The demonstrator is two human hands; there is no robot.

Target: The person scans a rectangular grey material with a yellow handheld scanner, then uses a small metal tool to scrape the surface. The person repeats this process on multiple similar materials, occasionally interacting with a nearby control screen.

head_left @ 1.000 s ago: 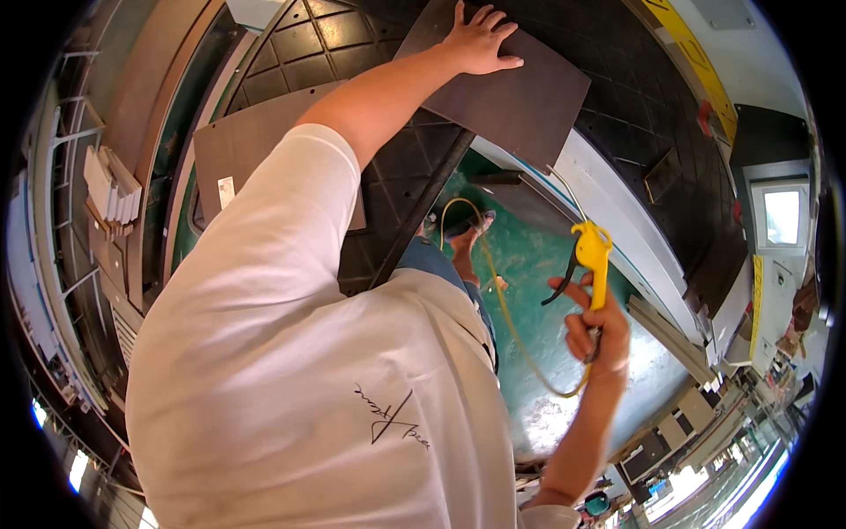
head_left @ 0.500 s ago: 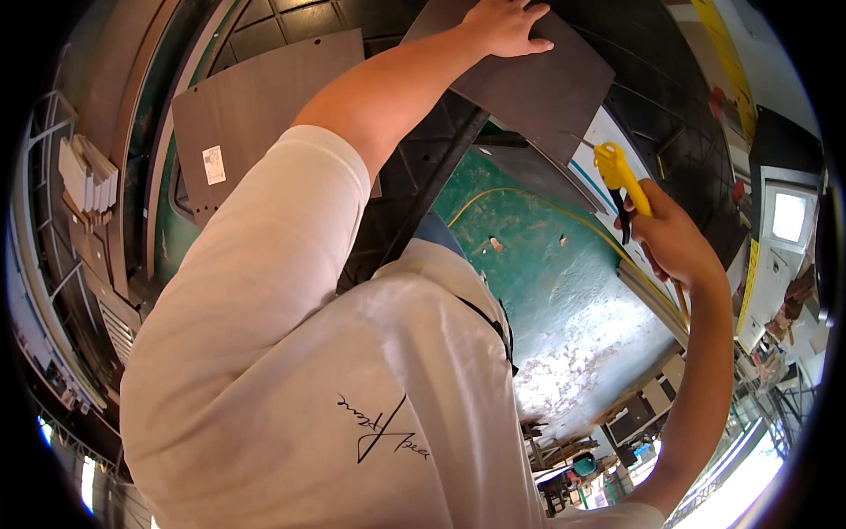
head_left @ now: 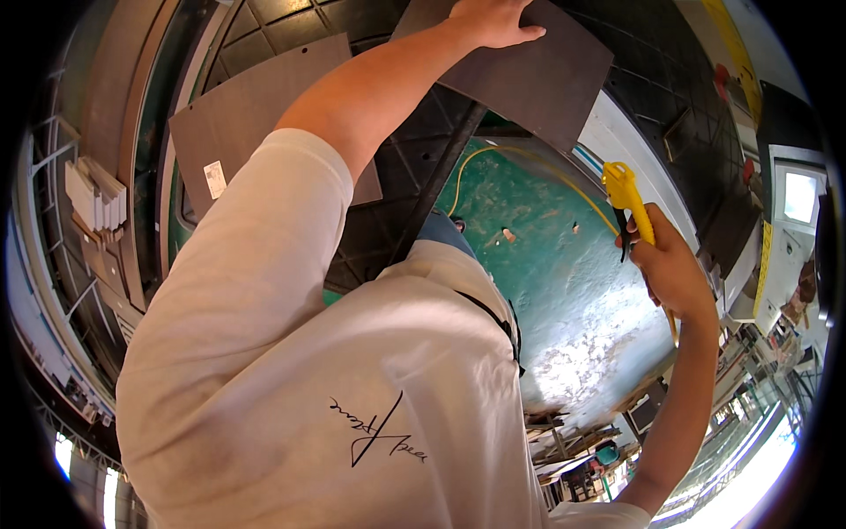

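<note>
head: yellow hose over green floor

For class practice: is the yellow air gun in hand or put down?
In hand: the right hand grips the yellow air gun by its handle.

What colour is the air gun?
The air gun is yellow with a black trigger, seen in the head view.
</note>
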